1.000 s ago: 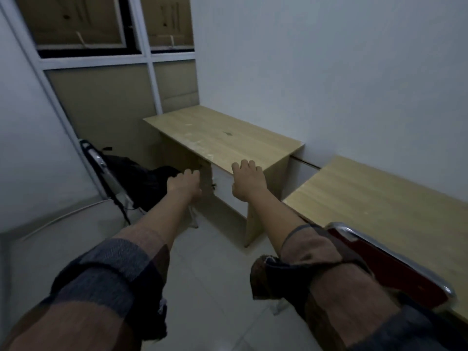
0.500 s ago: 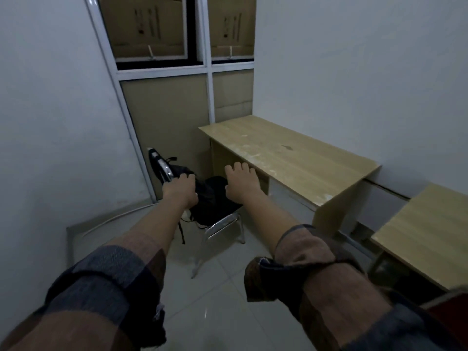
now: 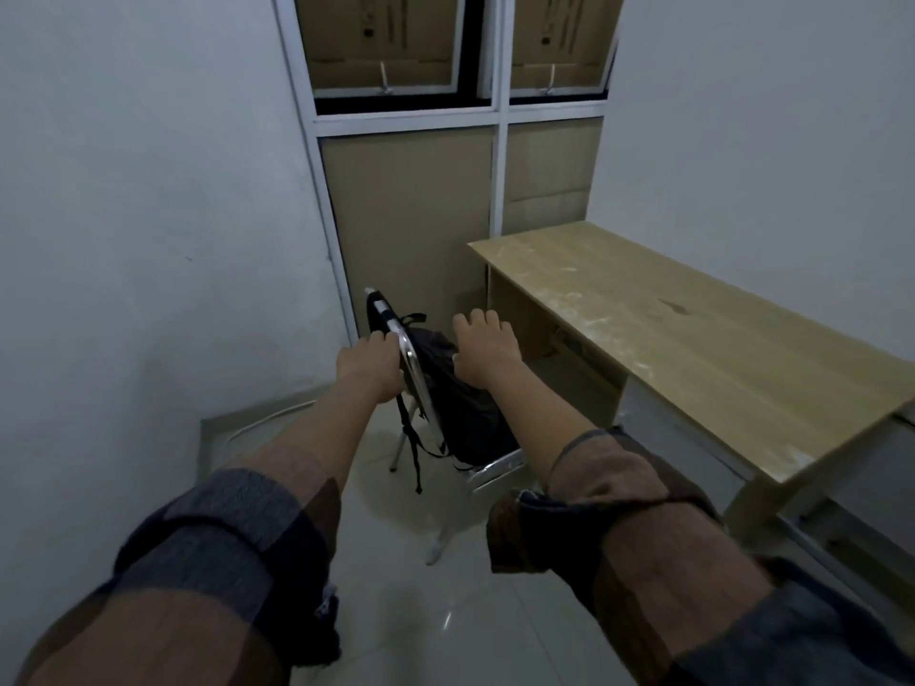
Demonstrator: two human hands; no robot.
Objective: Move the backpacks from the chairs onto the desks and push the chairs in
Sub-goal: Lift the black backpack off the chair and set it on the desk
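Observation:
A black backpack sits on the seat of a chrome-framed chair that stands out from the wooden desk, near the left wall. Its straps hang down behind the backrest. My left hand is at the top rail of the backrest with its fingers loosely bent; I cannot tell if they touch the rail. My right hand hovers over the top of the backpack, fingers relaxed and holding nothing. The desk top is bare.
A white wall runs close on the left. Straight behind the chair is a framed panel wall with cardboard boxes behind glass above. A low step lies at the floor's left edge.
The view has swung left, off the second desk and red chair. Both hands have come closer to the chair with the backpack; the left now reaches its backrest, the right is above the bag.

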